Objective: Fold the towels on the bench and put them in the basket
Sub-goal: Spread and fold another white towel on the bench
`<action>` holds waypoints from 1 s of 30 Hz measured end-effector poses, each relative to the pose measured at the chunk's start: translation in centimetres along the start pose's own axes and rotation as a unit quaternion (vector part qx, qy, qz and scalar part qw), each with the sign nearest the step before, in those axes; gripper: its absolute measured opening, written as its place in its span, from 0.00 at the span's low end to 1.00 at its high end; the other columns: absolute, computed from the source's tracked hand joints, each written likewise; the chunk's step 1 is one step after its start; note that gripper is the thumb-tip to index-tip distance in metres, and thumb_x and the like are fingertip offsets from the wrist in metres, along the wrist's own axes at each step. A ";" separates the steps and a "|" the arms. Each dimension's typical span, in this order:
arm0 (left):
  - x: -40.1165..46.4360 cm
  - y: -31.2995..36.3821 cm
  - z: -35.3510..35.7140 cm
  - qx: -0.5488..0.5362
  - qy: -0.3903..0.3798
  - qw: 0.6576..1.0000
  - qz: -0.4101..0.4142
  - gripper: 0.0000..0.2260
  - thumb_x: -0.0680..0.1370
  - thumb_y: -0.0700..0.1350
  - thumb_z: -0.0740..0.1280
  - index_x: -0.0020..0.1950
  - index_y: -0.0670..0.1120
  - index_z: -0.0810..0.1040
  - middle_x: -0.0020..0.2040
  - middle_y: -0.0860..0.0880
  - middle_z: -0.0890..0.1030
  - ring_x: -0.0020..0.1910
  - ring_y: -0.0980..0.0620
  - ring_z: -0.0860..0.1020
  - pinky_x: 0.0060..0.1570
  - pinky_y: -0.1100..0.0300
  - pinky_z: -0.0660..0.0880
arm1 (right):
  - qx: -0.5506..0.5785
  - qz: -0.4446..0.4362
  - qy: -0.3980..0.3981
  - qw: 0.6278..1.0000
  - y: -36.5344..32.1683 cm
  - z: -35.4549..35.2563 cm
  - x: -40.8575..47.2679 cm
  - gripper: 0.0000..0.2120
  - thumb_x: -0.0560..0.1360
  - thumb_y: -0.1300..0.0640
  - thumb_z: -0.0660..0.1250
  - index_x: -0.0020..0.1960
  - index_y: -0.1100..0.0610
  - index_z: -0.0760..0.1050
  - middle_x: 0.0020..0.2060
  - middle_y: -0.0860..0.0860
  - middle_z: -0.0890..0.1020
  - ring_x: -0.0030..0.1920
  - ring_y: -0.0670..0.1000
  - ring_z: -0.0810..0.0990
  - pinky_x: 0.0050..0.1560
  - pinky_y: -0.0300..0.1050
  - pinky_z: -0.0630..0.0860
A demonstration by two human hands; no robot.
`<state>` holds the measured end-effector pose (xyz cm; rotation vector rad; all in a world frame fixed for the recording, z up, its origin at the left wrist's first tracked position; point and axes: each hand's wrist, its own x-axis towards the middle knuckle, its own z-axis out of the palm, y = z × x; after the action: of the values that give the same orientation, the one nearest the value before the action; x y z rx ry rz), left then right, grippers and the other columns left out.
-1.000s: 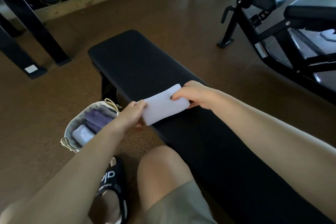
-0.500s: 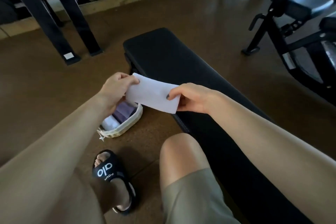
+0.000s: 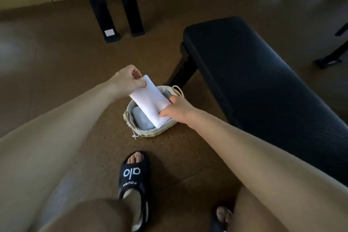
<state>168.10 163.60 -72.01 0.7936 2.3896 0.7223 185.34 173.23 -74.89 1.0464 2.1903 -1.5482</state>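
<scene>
Fingers of both hands pinch the folded white towel (image 3: 150,100) endwise, its length slanting over the basket (image 3: 150,133).

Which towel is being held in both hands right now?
The white folded towel, gripped by the left hand and right hand over the basket; the grey-blue towel lies inside.

1. The basket (image 3: 150,133) stands on the floor (image 3: 56,62), just left of the bench (image 3: 263,81), beside its leg.
2. A folded towel (image 3: 150,103) is held over the basket, tilted, its lower end inside the rim.
3. The left hand (image 3: 126,81) pinches its upper end; the right hand (image 3: 178,109) grips its lower end.
4. Another towel (image 3: 141,120) lies in the basket, beneath it.
5. A sandalled foot (image 3: 134,173) rests on the floor nearer the camera than the basket.
6. Two rack posts (image 3: 113,5) stand beyond the basket.
</scene>
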 end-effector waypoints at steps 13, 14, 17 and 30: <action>14.5 -14.8 13.9 0.084 -0.011 0.996 0.002 0.10 0.81 0.45 0.64 0.60 0.46 0.72 0.51 0.38 0.81 0.49 0.36 0.80 0.45 0.49 0.75 | -0.242 -0.006 0.101 0.965 9.6 10.4 18.6 0.26 0.81 0.50 0.62 0.76 0.53 0.58 0.64 0.57 0.80 0.62 0.60 0.79 0.64 0.56 0.73; 14.8 -15.4 14.9 0.092 -0.011 0.996 0.002 0.09 0.81 0.45 0.64 0.61 0.46 0.71 0.51 0.38 0.81 0.50 0.36 0.80 0.45 0.51 0.74 | -0.264 -0.015 0.100 0.959 10.4 10.8 19.3 0.25 0.81 0.50 0.61 0.75 0.53 0.58 0.62 0.57 0.81 0.60 0.60 0.80 0.64 0.56 0.73; 15.1 -17.0 17.4 0.116 0.016 0.993 0.013 0.11 0.82 0.47 0.61 0.63 0.46 0.71 0.53 0.39 0.81 0.52 0.37 0.80 0.47 0.51 0.72 | -0.316 -0.033 0.120 0.941 11.9 11.5 20.3 0.22 0.81 0.50 0.59 0.73 0.52 0.62 0.57 0.56 0.84 0.57 0.59 0.80 0.61 0.54 0.71; 12.8 -17.8 18.9 0.270 0.065 0.943 0.184 0.14 0.78 0.49 0.62 0.60 0.43 0.77 0.62 0.44 0.75 0.59 0.44 0.75 0.57 0.49 0.76 | -0.351 -0.083 0.177 0.916 13.2 12.1 20.4 0.13 0.82 0.48 0.59 0.63 0.53 0.72 0.53 0.55 0.83 0.53 0.56 0.81 0.56 0.52 0.74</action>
<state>164.02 165.74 -100.53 1.4873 2.6234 0.2423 177.67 172.88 -100.94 0.9514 2.8024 -0.5131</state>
